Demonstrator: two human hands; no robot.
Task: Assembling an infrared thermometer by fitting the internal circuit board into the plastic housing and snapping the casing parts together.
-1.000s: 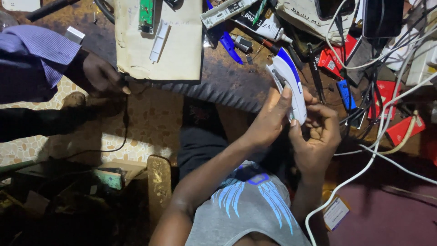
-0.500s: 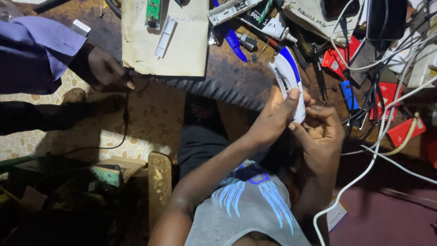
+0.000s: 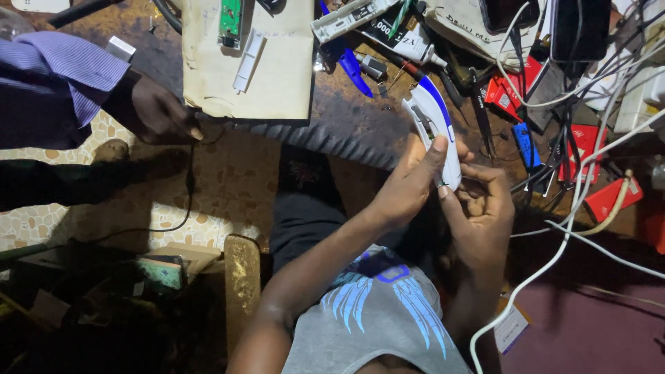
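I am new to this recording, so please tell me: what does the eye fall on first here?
First, the white and blue device at centre right, gripped between the left hand and the right hand over the cluttered bench. Next, another person's hand in a striped sleeve at the left, touching a thin black wire. White cables cross the right side.

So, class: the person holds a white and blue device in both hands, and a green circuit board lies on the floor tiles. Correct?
Not quite. In the head view the green circuit board lies on the tan paper sheet on the workbench, not the floor. Both the left hand and right hand do hold the white and blue device.
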